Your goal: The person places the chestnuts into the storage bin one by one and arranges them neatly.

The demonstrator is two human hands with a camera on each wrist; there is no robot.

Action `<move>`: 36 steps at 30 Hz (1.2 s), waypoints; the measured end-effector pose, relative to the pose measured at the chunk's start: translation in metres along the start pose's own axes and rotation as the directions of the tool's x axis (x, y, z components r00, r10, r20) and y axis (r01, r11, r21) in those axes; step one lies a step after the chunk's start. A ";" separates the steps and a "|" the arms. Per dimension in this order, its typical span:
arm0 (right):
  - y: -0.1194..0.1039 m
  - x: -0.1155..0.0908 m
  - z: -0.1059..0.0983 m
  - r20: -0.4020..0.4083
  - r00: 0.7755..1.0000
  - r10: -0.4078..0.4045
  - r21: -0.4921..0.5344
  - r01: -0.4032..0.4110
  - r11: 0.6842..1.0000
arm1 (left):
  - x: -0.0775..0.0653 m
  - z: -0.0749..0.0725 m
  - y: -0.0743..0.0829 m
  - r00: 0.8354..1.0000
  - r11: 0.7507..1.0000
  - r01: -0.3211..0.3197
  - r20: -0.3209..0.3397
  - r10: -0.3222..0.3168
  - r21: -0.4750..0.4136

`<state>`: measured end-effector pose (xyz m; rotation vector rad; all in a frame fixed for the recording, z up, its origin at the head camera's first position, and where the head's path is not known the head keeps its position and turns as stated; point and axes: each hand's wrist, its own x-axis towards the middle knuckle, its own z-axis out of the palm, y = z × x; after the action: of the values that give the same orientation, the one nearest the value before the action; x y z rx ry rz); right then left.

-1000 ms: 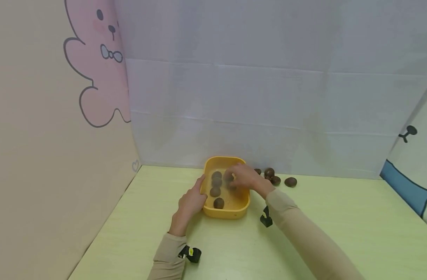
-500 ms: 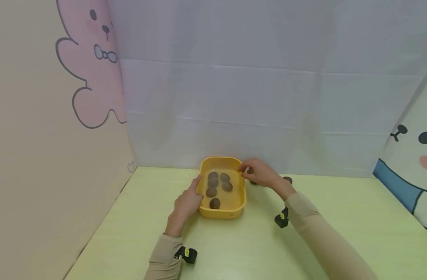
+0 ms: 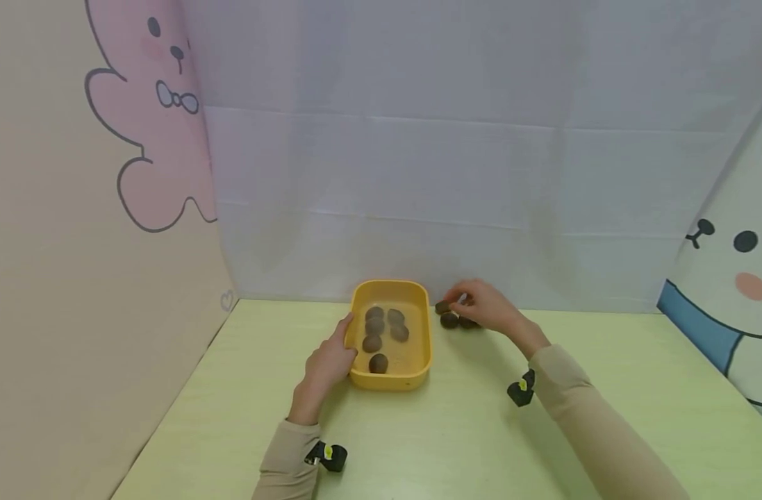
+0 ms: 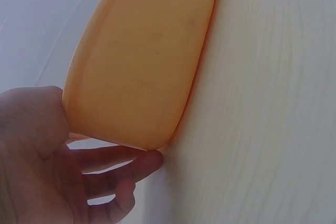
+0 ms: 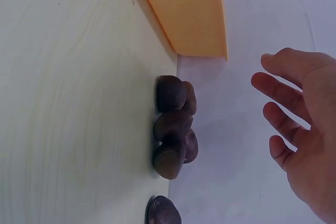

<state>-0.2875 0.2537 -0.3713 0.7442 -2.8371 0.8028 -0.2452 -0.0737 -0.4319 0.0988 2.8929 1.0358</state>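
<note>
Nearest me, my beige sleeves (image 3: 606,427) reach in over the pale yellow-green surface (image 3: 456,430), with a small black device (image 3: 335,458) at my left wrist and another black device (image 3: 521,390) at my right. Beyond the cuff, my left hand (image 3: 329,361) grips the left side of the yellow tray (image 3: 390,382), thumb at the rim, with fingers bent against the outside of its wall. The tray sits flat at the back of the surface, and inside it lie six dark brown pieces (image 3: 378,363), rounded like chestnuts: one near my end, three in a row along the left, two together on the right. My right hand (image 3: 487,305) is above the surface to the right of the tray, its thumb and fingers parted and lightly bent, holding nothing. Below it are the loose pieces (image 5: 173,124), also dark brown; the right wrist view shows five bunched against each other and one a little apart, with a gap between them and my fingers. Behind everything hangs a pale creased cloth (image 3: 381,173), flanked by a pink bear (image 3: 155,194) at left and a white figure (image 3: 718,264) with a blue scarf (image 3: 699,330) at right.
</note>
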 end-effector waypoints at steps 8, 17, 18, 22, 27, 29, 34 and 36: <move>0.022 -0.008 -0.002 -0.030 0.998 0.061 0.003 -0.061 0.998 | -0.002 -0.003 -0.001 1.000 1.000 -0.002 -0.005 0.002 -0.003; 0.045 -0.019 -0.001 -0.035 0.995 0.097 0.012 -0.097 0.995 | -0.001 -0.004 -0.002 1.000 1.000 -0.005 -0.007 0.005 -0.006; 0.047 -0.020 0.000 -0.037 0.994 0.104 0.013 -0.104 0.995 | -0.001 -0.003 -0.002 1.000 1.000 -0.004 -0.006 0.004 -0.007; 0.056 -0.024 0.005 -0.045 0.993 0.107 -0.004 -0.107 0.994 | -0.001 -0.003 -0.001 1.000 1.000 0.001 -0.005 -0.001 -0.008; 0.064 -0.030 0.009 -0.045 0.990 0.134 0.020 -0.133 0.991 | -0.001 -0.003 0.001 1.000 1.000 0.002 0.000 -0.002 -0.010; 0.067 -0.032 0.010 -0.046 0.988 0.144 0.036 -0.143 0.989 | -0.001 -0.003 0.001 1.000 1.000 0.003 0.003 -0.003 -0.012; 0.074 -0.035 0.013 -0.053 0.986 0.156 0.045 -0.153 0.987 | 0.000 -0.002 0.002 1.000 1.000 0.005 0.003 -0.005 -0.009; 0.075 -0.036 0.014 -0.048 0.986 0.160 0.047 -0.158 0.986 | 0.000 -0.002 0.001 1.000 1.000 0.006 0.001 -0.006 -0.004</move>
<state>-0.2918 0.3175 -0.4262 0.4983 -2.8685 0.8938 -0.2452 -0.0740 -0.4295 0.0910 2.8880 1.0408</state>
